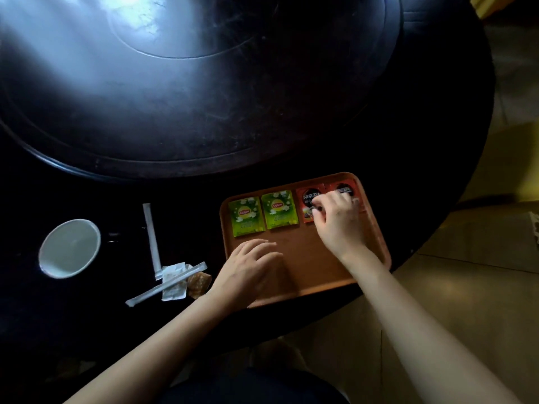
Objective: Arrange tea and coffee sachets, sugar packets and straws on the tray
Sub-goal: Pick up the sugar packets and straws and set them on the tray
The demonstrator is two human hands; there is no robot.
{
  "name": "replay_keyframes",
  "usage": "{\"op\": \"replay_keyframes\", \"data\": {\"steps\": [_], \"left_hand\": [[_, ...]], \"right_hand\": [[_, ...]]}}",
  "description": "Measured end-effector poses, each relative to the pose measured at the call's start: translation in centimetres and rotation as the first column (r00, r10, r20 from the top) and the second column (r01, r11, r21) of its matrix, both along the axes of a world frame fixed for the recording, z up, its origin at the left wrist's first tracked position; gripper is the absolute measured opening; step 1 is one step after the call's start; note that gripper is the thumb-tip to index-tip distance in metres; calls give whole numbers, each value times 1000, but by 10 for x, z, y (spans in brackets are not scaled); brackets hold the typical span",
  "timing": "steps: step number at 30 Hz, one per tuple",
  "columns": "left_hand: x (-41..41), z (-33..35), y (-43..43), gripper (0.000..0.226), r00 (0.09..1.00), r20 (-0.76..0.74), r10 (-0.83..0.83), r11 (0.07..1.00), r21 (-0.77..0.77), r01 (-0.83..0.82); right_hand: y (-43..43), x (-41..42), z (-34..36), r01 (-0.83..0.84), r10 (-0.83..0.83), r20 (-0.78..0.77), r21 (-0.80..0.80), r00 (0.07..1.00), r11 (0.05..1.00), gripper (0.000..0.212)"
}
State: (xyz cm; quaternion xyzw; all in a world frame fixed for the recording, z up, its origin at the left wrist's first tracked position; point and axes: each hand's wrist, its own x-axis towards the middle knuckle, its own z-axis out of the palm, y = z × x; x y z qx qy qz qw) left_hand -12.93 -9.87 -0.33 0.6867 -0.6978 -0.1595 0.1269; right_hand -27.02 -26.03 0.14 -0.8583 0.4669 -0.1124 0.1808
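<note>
The left hand [248,269] lies flat on the near left part of the tray [309,275], its fingers [262,247] spread and holding nothing. Just to its left, on the table [291,141], wait the sugar packets [175,279] with one straw [166,284] lying diagonally across them; a second straw [152,240] has its long axis running away from the person. This hand is clearly nearer to them, so I judge the next pick belongs to it, with a reach to the left. Farther, the right hand [338,220] pinches at the coffee sachets [309,199]; its fingers are narrow, on a sachet's edge. The two tea sachets [264,212] sit beside them in the same far row.
</note>
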Motion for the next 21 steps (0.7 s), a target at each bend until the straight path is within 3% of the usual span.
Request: {"op": "replay_keyframes", "data": {"steps": [6, 11, 15, 21], "left_hand": [[66, 15, 54, 19, 920, -113, 374, 921, -66, -383], [111, 4, 100, 25, 642, -119, 757, 651, 53, -757], [123, -4, 111, 31, 559, -106, 823, 569, 164, -806], [126, -9, 96, 43, 467, -122, 876, 483, 235, -844]], "right_hand": [[68, 59, 13, -244, 254, -38, 183, 966, 952, 21], [118, 108, 11, -452, 476, -30, 267, 879, 851, 26], [147, 138, 4, -522, 563, -94, 276, 821, 807, 28], [164, 157, -3, -477, 529, -217, 250, 821, 843, 24]]}}
